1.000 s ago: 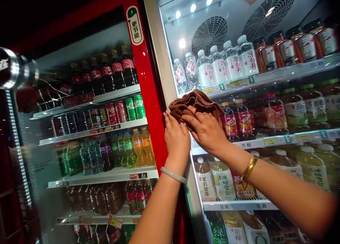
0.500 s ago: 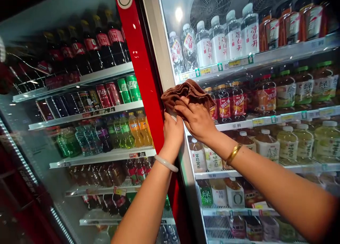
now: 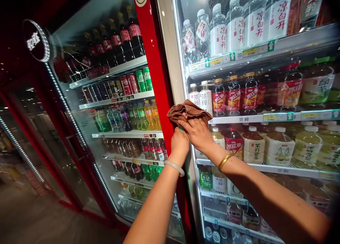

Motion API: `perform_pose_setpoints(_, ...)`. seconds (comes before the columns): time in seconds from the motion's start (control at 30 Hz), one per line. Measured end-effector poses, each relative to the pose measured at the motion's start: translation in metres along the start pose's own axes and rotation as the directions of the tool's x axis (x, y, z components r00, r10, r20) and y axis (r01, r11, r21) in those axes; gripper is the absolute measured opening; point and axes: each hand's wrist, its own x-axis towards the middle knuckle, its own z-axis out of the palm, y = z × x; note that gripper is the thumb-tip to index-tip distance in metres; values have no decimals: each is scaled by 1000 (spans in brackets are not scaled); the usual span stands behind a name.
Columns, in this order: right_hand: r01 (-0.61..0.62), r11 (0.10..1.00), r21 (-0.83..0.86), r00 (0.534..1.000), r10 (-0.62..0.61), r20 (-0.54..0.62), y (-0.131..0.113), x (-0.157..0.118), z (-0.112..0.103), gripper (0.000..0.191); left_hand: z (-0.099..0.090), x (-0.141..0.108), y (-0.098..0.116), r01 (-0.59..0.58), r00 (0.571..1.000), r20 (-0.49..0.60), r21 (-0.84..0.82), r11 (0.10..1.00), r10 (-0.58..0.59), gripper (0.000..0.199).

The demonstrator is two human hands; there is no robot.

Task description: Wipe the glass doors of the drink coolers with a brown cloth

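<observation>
The right hand (image 3: 198,133) is holding the brown cloth (image 3: 189,111) over the pale door frame (image 3: 166,35), grip clamped on it; the left hand (image 3: 180,146) is reaching just below, its grip impossible to tell

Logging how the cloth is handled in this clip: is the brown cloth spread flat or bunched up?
Bunched up: the brown cloth shows raised, rumpled folds and uneven edges at the right hand.

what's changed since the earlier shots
The brown cloth, right hand and left hand have moved down the pale door frame, uncovering two small white-capped bottles. The right hand stays on the cloth, the left just below; nothing was visibly let go.
</observation>
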Motion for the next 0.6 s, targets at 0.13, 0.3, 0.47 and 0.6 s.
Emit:
perform_pose_setpoints(0.13,-2,1000,26,1000,1,26,-5,-9,6,48,5,-12,-5,0,1000,-2,25,1000,0,36)
perform_pose_setpoints(0.3,-3,1000,31,1000,3,19,-9,-15,7,48,2,-8,-5,9,1000,12,25,1000,-9,38)
perform_pose_setpoints(0.47,-11,999,33,1000,12,-21,-17,-23,10,47,-1,-9,-11,-26,1000,10,23,999,26,32)
perform_pose_setpoints(0.6,-11,999,37,998,13,-59,-31,-31,8,47,-13,-23,-24,-67,998,-8,37,997,67,29)
